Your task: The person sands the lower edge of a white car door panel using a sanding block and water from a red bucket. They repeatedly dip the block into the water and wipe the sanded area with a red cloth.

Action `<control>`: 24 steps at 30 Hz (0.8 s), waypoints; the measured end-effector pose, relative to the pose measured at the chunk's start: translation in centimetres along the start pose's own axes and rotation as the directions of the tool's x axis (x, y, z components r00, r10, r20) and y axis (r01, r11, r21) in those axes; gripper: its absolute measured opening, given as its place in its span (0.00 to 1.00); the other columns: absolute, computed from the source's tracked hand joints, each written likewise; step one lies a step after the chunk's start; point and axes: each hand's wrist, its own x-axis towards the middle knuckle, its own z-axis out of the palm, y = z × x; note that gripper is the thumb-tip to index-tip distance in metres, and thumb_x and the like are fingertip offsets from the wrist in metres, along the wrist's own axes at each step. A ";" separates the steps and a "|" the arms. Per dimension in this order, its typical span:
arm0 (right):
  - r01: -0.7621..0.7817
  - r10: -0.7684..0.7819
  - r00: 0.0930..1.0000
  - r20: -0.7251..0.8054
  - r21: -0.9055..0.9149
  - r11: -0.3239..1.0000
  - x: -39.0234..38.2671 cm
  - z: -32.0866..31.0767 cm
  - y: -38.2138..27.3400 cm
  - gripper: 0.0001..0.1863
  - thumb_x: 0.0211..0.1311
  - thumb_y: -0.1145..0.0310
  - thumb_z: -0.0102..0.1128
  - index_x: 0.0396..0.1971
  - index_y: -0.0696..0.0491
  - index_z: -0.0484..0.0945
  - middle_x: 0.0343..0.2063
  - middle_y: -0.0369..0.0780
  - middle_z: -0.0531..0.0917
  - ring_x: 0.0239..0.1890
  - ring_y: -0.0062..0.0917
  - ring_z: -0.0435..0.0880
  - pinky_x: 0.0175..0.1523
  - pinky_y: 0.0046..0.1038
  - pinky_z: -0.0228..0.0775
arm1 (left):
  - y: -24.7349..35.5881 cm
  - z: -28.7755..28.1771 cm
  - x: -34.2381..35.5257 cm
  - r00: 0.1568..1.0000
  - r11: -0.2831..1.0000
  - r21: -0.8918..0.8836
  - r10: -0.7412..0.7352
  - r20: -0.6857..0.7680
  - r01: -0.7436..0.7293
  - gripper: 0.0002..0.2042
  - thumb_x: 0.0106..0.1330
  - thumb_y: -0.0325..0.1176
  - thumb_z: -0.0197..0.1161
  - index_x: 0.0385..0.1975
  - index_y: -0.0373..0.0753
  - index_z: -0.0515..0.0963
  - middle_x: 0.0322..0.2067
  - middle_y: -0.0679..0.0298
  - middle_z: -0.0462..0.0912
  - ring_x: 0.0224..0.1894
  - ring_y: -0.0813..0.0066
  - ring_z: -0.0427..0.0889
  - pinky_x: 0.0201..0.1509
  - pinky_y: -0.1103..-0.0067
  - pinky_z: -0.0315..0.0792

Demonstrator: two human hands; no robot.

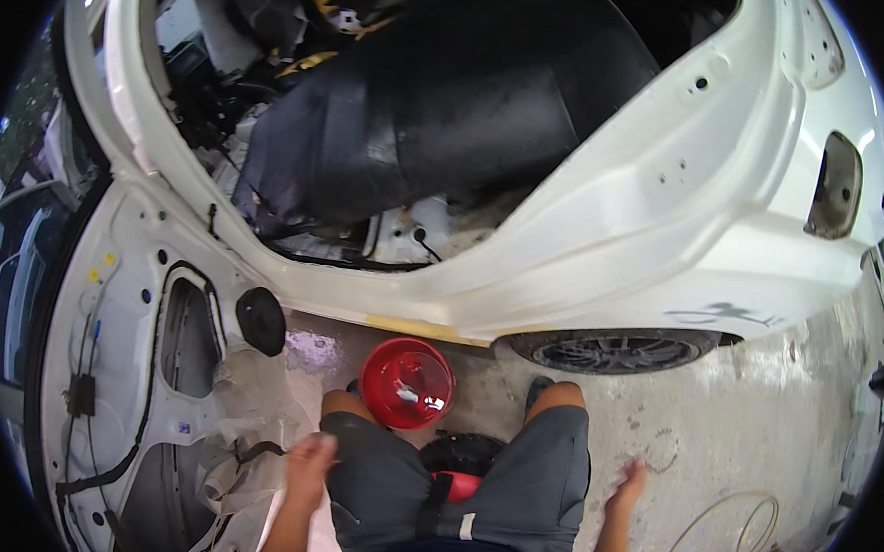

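My left hand (pixel 310 461) hangs beside my left knee, close to the stripped inside of a car door (pixel 143 250); its fingers are smeared by motion, and no held thing shows. Out beyond my right thigh, my right hand (pixel 629 486) is held in the air over the floor, fingers loosely stretched and nothing in them. On the floor between my feet and the car stands a red bucket (pixel 369 380) of water, with a small pale thing in it. I am seated on a low seat (pixel 463 487), partly red, between my legs.
A white car body (pixel 664 228) with an open doorway fills the far side; a black seat back (pixel 410 114) lies inside. Its rear wheel (pixel 613 351) is right of the bucket. Clear plastic sheeting (pixel 246 396) hangs on the door. A thin hose (pixel 724 526) coils at right.
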 end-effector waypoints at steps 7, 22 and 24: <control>0.296 0.180 -0.069 0.981 -0.152 0.943 -16.4 25.5 -14.2 0.22 0.64 0.65 0.70 0.55 0.56 0.79 0.45 0.35 0.84 0.47 0.19 0.79 0.55 0.25 0.72 | 1.5 12.1 1.9 0.821 0.859 0.226 0.314 0.476 -0.460 0.11 0.67 0.33 0.67 0.43 0.33 0.84 0.46 0.59 0.84 0.49 0.69 0.82 0.53 0.78 0.74; 0.397 0.330 0.638 0.695 -0.665 0.633 -9.5 30.6 8.6 0.13 0.57 0.69 0.72 0.40 0.59 0.85 0.35 0.41 0.88 0.35 0.26 0.85 0.42 0.31 0.76 | -15.4 -14.5 -4.9 0.648 0.951 -0.299 -0.278 -0.709 0.080 0.15 0.73 0.29 0.53 0.53 0.30 0.78 0.49 0.48 0.81 0.53 0.57 0.80 0.59 0.70 0.73; 0.415 0.398 0.644 0.653 -0.736 0.535 -9.6 31.3 8.9 0.13 0.57 0.69 0.73 0.39 0.60 0.85 0.34 0.40 0.88 0.34 0.25 0.84 0.42 0.31 0.75 | -14.3 -14.3 -4.7 0.655 0.950 -0.304 -0.277 -0.703 0.075 0.15 0.73 0.29 0.53 0.53 0.30 0.78 0.49 0.48 0.81 0.53 0.57 0.80 0.59 0.70 0.73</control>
